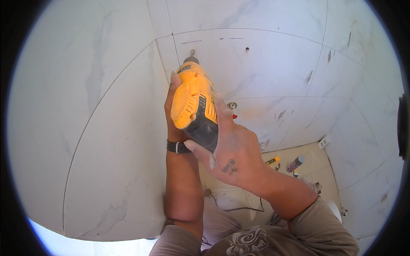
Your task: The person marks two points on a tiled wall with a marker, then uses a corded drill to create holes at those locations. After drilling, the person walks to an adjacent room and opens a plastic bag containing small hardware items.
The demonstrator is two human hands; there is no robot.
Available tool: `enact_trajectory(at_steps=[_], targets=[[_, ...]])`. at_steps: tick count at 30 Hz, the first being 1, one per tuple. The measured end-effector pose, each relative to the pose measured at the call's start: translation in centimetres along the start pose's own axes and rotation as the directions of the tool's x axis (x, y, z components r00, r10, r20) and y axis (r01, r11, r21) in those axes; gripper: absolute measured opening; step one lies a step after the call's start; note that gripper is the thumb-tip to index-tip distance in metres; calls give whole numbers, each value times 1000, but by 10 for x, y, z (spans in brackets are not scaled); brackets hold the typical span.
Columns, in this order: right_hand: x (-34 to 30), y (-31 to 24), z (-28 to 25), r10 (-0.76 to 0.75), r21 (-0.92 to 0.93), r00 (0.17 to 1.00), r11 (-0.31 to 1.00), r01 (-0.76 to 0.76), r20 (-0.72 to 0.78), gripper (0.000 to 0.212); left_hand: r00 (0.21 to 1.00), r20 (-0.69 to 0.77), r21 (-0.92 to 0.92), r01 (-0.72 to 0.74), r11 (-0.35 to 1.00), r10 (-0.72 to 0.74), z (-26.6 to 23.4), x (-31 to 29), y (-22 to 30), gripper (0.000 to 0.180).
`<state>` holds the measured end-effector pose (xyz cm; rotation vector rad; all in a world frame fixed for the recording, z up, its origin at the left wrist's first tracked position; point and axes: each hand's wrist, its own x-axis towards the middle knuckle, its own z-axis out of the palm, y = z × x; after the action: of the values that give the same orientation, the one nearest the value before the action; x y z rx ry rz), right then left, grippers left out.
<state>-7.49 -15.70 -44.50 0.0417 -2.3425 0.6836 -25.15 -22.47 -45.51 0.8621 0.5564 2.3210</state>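
A yellow and black power drill [193,100] points at the white marbled wall tile [277,64]. Its metal bit [192,53] meets the tile at a small hole or spot, though how deep it sits I cannot tell. My right hand [237,151] is wrapped round the drill's black rear part, thumb on the near side and fingers mostly hidden. Along the left of the body my left hand [170,113] supports the drill, its thumb up near the chuck and its other fingers out of sight behind. A drilled hole [247,49] and short dark pencil marks [236,38] show nearby on the tile.
Close on the left stands a large tiled wall [106,141]. A valve with a red handle [233,112] juts from the wall below the drill. On the floor lie a spray can [295,164], a yellow tool [272,160] and a dark cord [239,209]. A white socket plate [324,142] sits low.
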Motion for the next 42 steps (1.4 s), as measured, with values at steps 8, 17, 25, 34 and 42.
enact_trajectory(at_steps=[8, 17, 25, 34, 42], targets=[[0, 1, 0, 10, 1, 1000, 1000, -10, 21, 100, 996, -86, 44, 33, 998, -29, -9, 5, -1, 80], [1, 2, 1, 4, -3, 1000, 1000, -4, 13, 100, 994, -96, 66, 51, 997, -45, -17, 8, 1, 86], [1, 2, 0, -9, 5, 1000, 1000, 9, -2, 102, 995, -92, 44, 51, 998, -47, -13, 7, 1, 86], [1, 5, 2, -25, -3, 999, 1000, 25, -20, 102, 994, -98, 78, 55, 995, -47, -9, 4, 0, 83], [2, 3, -1, 35, -8, 997, 999, -34, 68, 103, 994, -103, 88, 50, 995, -41, -8, 2, 0, 83]])
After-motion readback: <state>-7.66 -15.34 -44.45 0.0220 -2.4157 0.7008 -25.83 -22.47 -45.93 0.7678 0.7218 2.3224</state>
